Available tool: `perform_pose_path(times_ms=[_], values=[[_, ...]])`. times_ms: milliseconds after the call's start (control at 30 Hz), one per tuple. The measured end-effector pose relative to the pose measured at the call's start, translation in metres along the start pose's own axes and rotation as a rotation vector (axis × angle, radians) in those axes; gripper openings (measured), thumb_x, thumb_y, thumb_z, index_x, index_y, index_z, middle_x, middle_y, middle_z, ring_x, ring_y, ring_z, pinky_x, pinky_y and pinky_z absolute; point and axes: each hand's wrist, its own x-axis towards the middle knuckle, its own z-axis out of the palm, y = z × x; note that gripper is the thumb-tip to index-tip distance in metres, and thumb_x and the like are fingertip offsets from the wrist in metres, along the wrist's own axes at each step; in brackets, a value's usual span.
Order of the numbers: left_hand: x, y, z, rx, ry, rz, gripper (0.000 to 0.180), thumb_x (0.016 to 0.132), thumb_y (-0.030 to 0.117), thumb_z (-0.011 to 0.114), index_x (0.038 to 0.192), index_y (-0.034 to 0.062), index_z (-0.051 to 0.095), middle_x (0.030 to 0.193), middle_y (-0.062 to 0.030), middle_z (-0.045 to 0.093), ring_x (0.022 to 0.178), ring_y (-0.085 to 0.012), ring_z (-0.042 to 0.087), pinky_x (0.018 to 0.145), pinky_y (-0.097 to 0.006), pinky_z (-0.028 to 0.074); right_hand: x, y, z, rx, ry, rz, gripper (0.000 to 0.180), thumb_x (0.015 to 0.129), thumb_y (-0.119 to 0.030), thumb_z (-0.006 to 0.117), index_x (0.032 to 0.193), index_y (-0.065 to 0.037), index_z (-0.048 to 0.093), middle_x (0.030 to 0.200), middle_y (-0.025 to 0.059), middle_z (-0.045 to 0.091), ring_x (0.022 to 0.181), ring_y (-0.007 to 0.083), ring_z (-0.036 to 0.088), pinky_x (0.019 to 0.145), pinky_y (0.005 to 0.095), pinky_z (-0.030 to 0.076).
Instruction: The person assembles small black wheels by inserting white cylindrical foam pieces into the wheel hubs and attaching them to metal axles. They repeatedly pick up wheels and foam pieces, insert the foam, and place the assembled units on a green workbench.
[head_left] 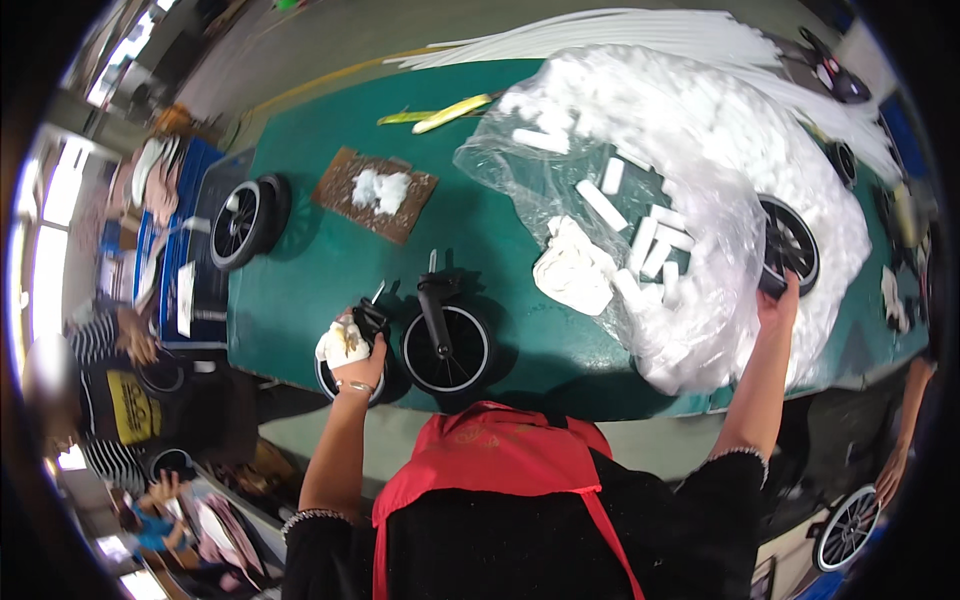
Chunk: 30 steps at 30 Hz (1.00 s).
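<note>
My left hand (364, 366) is closed round the black fork (371, 318) of a small wheel, near the table's front edge. A white cloth (342, 342) is bunched against that hand and hides part of the wheel. Just to its right, a second wheel (447, 350) with a black fork (432, 295) and a metal pin lies on the green table (480, 230). Far to the right, my right hand (778, 306) grips the lower rim of a black spoked wheel (790, 243), held against a large clear plastic bag (710, 330).
White foam tubes (601, 205) and a crumpled white cloth (573, 266) lie by the bag. Farther left are a brown board (375, 195) with white fluff, paired wheels (245, 222) and a yellow cutter-like tool (452, 113). Other people work at both sides; one at right holds a wheel (848, 528).
</note>
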Motion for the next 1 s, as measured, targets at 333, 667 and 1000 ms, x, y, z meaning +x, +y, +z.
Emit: perform_pose_path(times_ms=[333,667,1000], values=[[-0.029,-0.006,-0.010,-0.031,0.033,-0.120,0.078,0.067,0.036,0.074,0.134,0.0028,0.049,0.131,-0.0154,0.054,0.127,-0.0343,0.047,0.106,-0.043,0.036,-0.173,0.027,0.095,0.327,-0.496,-0.245,0.026,0.094,-0.017,0.056,0.106,0.006,0.060,0.101,0.0146,0.067,0.097,0.0234,0.065,0.094,0.0376,0.053],[-0.003,-0.054,0.003,-0.137,0.020,-0.156,0.061,0.076,0.037,0.070,0.126,0.0073,0.053,0.123,-0.0131,0.057,0.117,-0.0315,0.053,0.098,-0.043,0.042,-0.311,0.225,0.278,0.326,-0.746,0.699,0.026,0.087,-0.021,0.064,0.100,0.002,0.065,0.102,0.0139,0.071,0.103,0.0293,0.066,0.097,0.0460,0.050],[0.002,-0.075,0.008,-0.464,-0.007,-0.091,0.051,0.078,0.031,0.067,0.122,0.0059,0.057,0.121,-0.0120,0.062,0.120,-0.0336,0.054,0.100,-0.043,0.044,-0.329,0.369,0.387,0.239,-0.647,0.669,0.030,0.087,-0.021,0.062,0.102,0.005,0.059,0.098,0.0132,0.070,0.092,0.0300,0.070,0.085,0.0462,0.059]])
